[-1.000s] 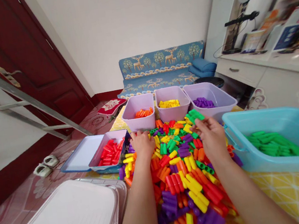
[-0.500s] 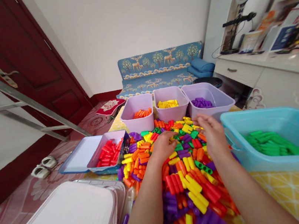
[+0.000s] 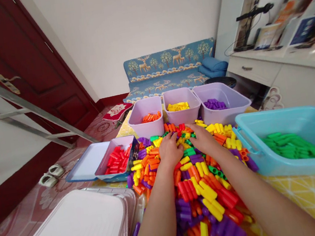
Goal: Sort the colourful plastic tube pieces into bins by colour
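A heap of short plastic tube pieces [image 3: 200,194] in red, orange, yellow, green and purple covers the yellow tablecloth [image 3: 314,197] in front of me. My left hand [image 3: 171,151] rests palm down on the far middle of the heap, fingers spread over the pieces. My right hand [image 3: 203,139] lies close beside it, fingers stretched forward onto the pieces near the lilac bins. Neither hand lifts a piece that I can see.
Three lilac bins stand behind the heap with orange [image 3: 147,128], yellow [image 3: 183,121] and purple [image 3: 228,114] pieces. A lilac bin of red pieces [image 3: 119,141] sits left on a blue tray [image 3: 89,163]. A light-blue tub [image 3: 278,115] of green pieces is right. A white lid [image 3: 70,229] lies near left.
My right hand held green pieces a second ago; they are gone from it. Both hands have come together at the far middle of the heap, the left from the left edge.
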A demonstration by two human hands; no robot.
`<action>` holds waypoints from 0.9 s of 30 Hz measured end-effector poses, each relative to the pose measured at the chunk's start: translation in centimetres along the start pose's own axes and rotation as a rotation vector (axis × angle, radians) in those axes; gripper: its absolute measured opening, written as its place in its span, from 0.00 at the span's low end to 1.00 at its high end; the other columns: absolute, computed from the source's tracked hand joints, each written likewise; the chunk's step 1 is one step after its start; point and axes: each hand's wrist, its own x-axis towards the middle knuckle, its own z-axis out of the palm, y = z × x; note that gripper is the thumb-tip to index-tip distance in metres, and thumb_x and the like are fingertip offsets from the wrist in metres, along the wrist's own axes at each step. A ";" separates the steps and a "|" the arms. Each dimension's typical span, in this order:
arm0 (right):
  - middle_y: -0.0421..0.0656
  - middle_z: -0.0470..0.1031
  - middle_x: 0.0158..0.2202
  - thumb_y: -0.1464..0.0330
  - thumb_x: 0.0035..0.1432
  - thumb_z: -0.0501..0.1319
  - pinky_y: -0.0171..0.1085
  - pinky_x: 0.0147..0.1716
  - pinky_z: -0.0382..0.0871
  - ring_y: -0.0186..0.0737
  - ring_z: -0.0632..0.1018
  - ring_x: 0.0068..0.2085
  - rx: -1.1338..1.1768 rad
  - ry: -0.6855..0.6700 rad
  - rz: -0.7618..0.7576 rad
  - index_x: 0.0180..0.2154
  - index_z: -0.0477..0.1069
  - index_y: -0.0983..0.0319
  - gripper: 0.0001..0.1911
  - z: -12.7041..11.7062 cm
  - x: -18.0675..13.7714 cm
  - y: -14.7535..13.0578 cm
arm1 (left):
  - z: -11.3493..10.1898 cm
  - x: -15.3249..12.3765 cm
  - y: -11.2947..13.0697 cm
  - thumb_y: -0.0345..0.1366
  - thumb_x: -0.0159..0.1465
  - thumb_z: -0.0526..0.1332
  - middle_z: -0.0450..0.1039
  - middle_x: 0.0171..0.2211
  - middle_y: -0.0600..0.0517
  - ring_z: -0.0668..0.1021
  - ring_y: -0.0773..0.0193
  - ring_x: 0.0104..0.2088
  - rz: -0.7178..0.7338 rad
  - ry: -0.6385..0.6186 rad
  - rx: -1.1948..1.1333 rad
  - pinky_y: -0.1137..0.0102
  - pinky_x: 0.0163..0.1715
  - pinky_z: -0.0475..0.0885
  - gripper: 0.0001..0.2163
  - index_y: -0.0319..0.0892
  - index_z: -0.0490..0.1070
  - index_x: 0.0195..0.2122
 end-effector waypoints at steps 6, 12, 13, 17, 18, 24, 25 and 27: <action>0.51 0.72 0.54 0.75 0.46 0.61 0.50 0.52 0.63 0.57 0.71 0.53 -0.148 -0.146 -0.025 0.54 0.68 0.61 0.30 0.5 3.4 -1.0 | -0.2 0.0 0.0 0.33 0.54 0.61 0.62 0.61 0.43 0.68 0.51 0.58 -0.050 0.048 -0.045 0.60 0.56 0.65 0.35 0.39 0.54 0.64; 0.46 0.75 0.49 0.69 0.44 0.66 0.46 0.49 0.64 0.54 0.73 0.50 -0.145 -0.230 -0.058 0.48 0.73 0.54 0.25 1.0 4.2 -1.0 | 0.0 0.0 0.0 0.32 0.53 0.60 0.62 0.60 0.44 0.68 0.52 0.58 -0.033 0.056 -0.047 0.61 0.56 0.64 0.35 0.41 0.53 0.64; 0.45 0.77 0.47 0.68 0.44 0.66 0.44 0.47 0.66 0.52 0.74 0.48 -0.134 -0.254 -0.061 0.48 0.73 0.53 0.25 1.1 4.2 -0.9 | 0.0 0.0 0.0 0.32 0.53 0.61 0.63 0.60 0.45 0.68 0.53 0.58 -0.032 0.053 -0.045 0.62 0.56 0.65 0.35 0.41 0.54 0.64; 0.40 0.80 0.40 0.68 0.43 0.66 0.39 0.37 0.70 0.48 0.79 0.39 -0.069 -0.370 -0.062 0.50 0.72 0.50 0.28 1.2 3.8 -0.6 | -0.1 0.0 -0.2 0.32 0.53 0.62 0.66 0.58 0.47 0.70 0.54 0.56 -0.022 0.054 -0.042 0.63 0.55 0.65 0.34 0.45 0.57 0.63; 0.41 0.80 0.40 0.69 0.43 0.66 0.39 0.36 0.70 0.48 0.79 0.39 -0.053 -0.386 -0.063 0.50 0.72 0.50 0.28 1.1 3.6 -0.6 | -0.1 0.0 -0.3 0.33 0.52 0.63 0.67 0.57 0.47 0.70 0.53 0.55 -0.018 0.056 -0.039 0.63 0.55 0.65 0.34 0.45 0.58 0.62; 0.41 0.78 0.46 0.76 0.42 0.60 0.40 0.46 0.70 0.45 0.78 0.45 0.227 -0.368 -0.088 0.45 0.74 0.57 0.25 0.4 1.4 -0.5 | -0.1 0.2 -0.8 0.35 0.53 0.65 0.73 0.50 0.51 0.73 0.55 0.50 0.022 0.060 -0.052 0.64 0.51 0.68 0.27 0.50 0.67 0.56; 0.42 0.78 0.46 0.78 0.42 0.58 0.41 0.48 0.69 0.45 0.77 0.47 0.309 -0.335 -0.068 0.44 0.75 0.59 0.25 0.3 0.9 -0.5 | -0.1 0.2 -0.8 0.36 0.54 0.65 0.74 0.50 0.51 0.74 0.55 0.50 0.028 0.065 -0.064 0.64 0.50 0.68 0.26 0.50 0.68 0.55; 0.43 0.78 0.46 0.80 0.41 0.54 0.41 0.51 0.67 0.43 0.76 0.48 0.443 -0.264 -0.018 0.44 0.74 0.61 0.27 0.1 -0.2 -0.6 | -0.1 0.2 -0.9 0.36 0.56 0.64 0.75 0.49 0.52 0.74 0.55 0.50 0.022 0.068 -0.085 0.64 0.50 0.68 0.23 0.51 0.69 0.55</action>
